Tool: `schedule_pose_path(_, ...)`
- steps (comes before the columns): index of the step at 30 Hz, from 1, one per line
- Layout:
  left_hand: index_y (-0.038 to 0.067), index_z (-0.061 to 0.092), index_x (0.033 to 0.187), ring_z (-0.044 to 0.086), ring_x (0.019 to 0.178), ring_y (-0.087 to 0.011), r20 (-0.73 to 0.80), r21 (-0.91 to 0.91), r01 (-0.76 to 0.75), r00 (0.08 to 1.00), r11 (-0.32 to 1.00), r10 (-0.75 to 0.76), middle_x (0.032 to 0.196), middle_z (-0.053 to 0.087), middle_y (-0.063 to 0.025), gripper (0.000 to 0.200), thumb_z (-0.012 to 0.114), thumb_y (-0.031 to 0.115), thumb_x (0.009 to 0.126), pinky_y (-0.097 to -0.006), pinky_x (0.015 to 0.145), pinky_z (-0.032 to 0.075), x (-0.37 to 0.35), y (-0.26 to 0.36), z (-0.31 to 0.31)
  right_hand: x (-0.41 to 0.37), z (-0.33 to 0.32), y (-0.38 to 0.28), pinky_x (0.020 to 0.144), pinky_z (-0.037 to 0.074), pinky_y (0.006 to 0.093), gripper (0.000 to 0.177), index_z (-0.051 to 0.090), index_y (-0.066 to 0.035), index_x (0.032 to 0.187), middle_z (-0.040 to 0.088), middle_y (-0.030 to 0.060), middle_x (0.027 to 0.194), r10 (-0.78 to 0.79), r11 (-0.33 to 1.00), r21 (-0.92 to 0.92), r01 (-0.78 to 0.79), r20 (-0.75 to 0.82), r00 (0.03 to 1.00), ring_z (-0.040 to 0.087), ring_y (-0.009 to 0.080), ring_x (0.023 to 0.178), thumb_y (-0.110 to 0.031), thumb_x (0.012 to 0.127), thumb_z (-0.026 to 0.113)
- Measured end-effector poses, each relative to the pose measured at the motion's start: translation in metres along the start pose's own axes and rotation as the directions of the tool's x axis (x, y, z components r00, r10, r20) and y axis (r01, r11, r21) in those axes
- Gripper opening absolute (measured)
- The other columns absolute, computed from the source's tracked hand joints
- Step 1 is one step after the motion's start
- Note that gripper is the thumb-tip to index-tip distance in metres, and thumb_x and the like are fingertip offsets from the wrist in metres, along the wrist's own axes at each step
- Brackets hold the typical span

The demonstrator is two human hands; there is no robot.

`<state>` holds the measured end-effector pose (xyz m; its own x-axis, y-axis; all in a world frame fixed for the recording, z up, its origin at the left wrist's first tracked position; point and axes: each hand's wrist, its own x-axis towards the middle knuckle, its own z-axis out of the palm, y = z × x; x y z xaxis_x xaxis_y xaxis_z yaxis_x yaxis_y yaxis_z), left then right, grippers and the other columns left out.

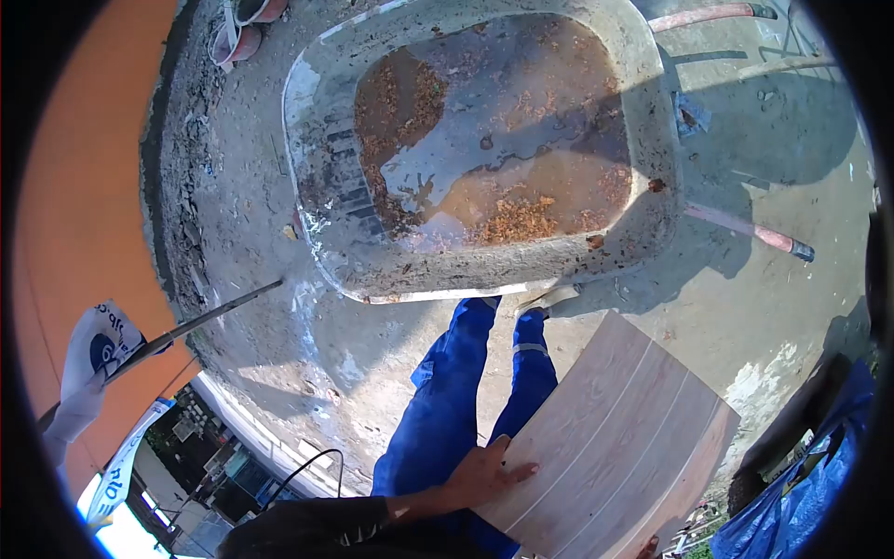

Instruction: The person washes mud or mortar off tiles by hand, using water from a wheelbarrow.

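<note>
A large wood-patterned tile (610,438) with pale lines is tilted in front of my body, low in the view. My left hand (489,480) holds its left edge, with the thumb and a finger over the face. At the tile's lower edge, only the fingertips of my right hand (648,548) show; the rest is hidden. Beyond my legs in blue trousers (428,410) stands a wheelbarrow (466,279). Murky water (521,130) and orange-brown bits lie in its tray.
Wheelbarrow handles (754,233) stick out to the right. Buckets (244,45) sit at the upper left, near an orange wall (84,168). A thin pole (205,321) with torn printed sheeting (98,349) crosses the left side. Blue tarp (792,494) hangs at lower right.
</note>
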<state>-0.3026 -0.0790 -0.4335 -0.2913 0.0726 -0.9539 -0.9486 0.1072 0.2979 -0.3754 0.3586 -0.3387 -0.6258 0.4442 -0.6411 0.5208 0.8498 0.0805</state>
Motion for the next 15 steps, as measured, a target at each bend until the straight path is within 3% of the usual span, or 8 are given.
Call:
schedule_pose_path(1, -0.004, 0.057, 0.107, 0.07, 0.077, -0.0444, -0.007, -0.005, 0.001, 1.0, 1.0, -0.001, 0.087, 0.068, -0.0276, 0.073, 0.064, 0.066, 0.089, -0.0506, 0.071, 0.054, -0.004, 0.004, -0.017, -0.006, 0.002, -0.015, 0.068, 0.052, 0.0388, 0.044, 0.067, 0.004, 0.115, 0.069, 0.0194, 0.091, -0.062, 0.967, 0.243, 0.074, -0.053, 0.997, 0.065, 0.0265, 0.078, -0.035, 0.095, 0.072)
schedule_pose_path(3, -0.002, 0.059, 0.103, 0.069, 0.071, -0.0408, -0.247, -0.004, -0.113, 0.963, 0.994, 0.109, 0.081, 0.068, -0.0228, 0.064, 0.065, 0.061, 0.091, -0.0472, 0.067, 0.054, 0.001, 0.009, -0.066, -0.041, 0.02, -0.052, 0.069, 0.053, 0.0408, 0.047, 0.069, 0.006, 0.11, 0.07, 0.0221, 0.092, -0.11, 0.708, 0.671, 0.22, -0.204, 0.973, 0.066, 0.0283, 0.08, -0.039, 0.095, 0.071)
schedule_pose_path(4, -0.001, 0.059, 0.101, 0.069, 0.07, -0.0382, -0.346, -0.021, -0.141, 0.93, 0.99, 0.125, 0.079, 0.068, -0.0204, 0.06, 0.065, 0.058, 0.092, -0.0457, 0.066, 0.054, 0.007, 0.006, -0.088, -0.062, 0.017, -0.167, 0.076, 0.055, 0.0431, 0.06, 0.071, 0.006, 0.105, 0.071, 0.0248, 0.092, -0.007, 0.947, 0.312, 0.081, -0.232, 0.973, 0.066, 0.028, 0.081, -0.052, 0.09, 0.072)
schedule_pose_path(5, 0.0, 0.06, 0.099, 0.069, 0.069, -0.0356, -0.449, -0.04, -0.178, 0.882, 0.983, 0.142, 0.076, 0.067, -0.0181, 0.056, 0.064, 0.055, 0.093, -0.0443, 0.065, 0.053, 0.02, 0.002, -0.11, -0.054, 0.015, -0.219, 0.087, 0.055, 0.0371, 0.074, 0.056, 0.003, 0.134, 0.066, 0.0264, 0.12, 0.227, 0.973, 0.046, -0.225, -0.058, 0.972, 0.066, 0.0247, 0.099, -0.052, 0.088, 0.075)
schedule_pose_path(6, 0.001, 0.061, 0.098, 0.069, 0.068, -0.0325, -0.497, -0.069, -0.16, 0.861, 0.985, 0.105, 0.074, 0.067, -0.0163, 0.052, 0.063, 0.053, 0.094, -0.0438, 0.065, 0.053, 0.03, -0.001, -0.134, -0.047, 0.053, -0.244, 0.071, 0.05, 0.0414, 0.069, 0.064, 0.013, 0.101, 0.069, 0.0212, 0.088, -0.066, 0.893, 0.418, 0.169, -0.251, 0.966, 0.062, 0.0273, 0.077, -0.055, 0.093, 0.064)
schedule_pose_path(8, 0.001, 0.064, 0.1, 0.069, 0.067, -0.0277, -0.592, -0.138, -0.205, 0.801, 0.969, 0.085, 0.074, 0.068, -0.0153, 0.048, 0.06, 0.049, 0.097, -0.0425, 0.065, 0.051, 0.047, -0.005, -0.179, -0.015, 0.079, -0.292, 0.072, 0.05, 0.0373, 0.059, 0.062, 0.011, 0.11, 0.068, 0.0172, 0.092, -0.21, 0.914, 0.306, 0.267, -0.205, 0.956, 0.061, 0.0227, 0.08, -0.045, 0.094, 0.067)
schedule_pose_path(11, -0.003, 0.067, 0.102, 0.066, 0.068, -0.0237, -0.777, -0.087, -0.301, 0.617, 0.95, 0.125, 0.079, 0.069, -0.0176, 0.05, 0.056, 0.046, 0.099, -0.0399, 0.066, 0.05, 0.103, -0.039, -0.233, 0.012, 0.125, -0.401, 0.074, 0.051, 0.0372, 0.052, 0.064, 0.008, 0.1, 0.068, 0.0163, 0.085, -0.277, 0.845, 0.432, 0.315, -0.151, 0.949, 0.061, 0.0239, 0.076, -0.042, 0.092, 0.071)
schedule_pose_path(15, -0.005, 0.066, 0.101, 0.06, 0.067, -0.0247, -0.829, -0.192, -0.332, 0.558, 0.923, 0.028, 0.077, 0.067, -0.0187, 0.054, 0.054, 0.047, 0.1, -0.04, 0.066, 0.049, 0.168, -0.044, -0.299, 0.082, 0.205, -0.499, 0.067, 0.048, 0.0351, 0.044, 0.066, 0.006, 0.094, 0.066, 0.014, 0.077, -0.456, 0.75, 0.459, 0.477, -0.164, 0.875, 0.058, 0.017, 0.072, -0.037, 0.092, 0.074)
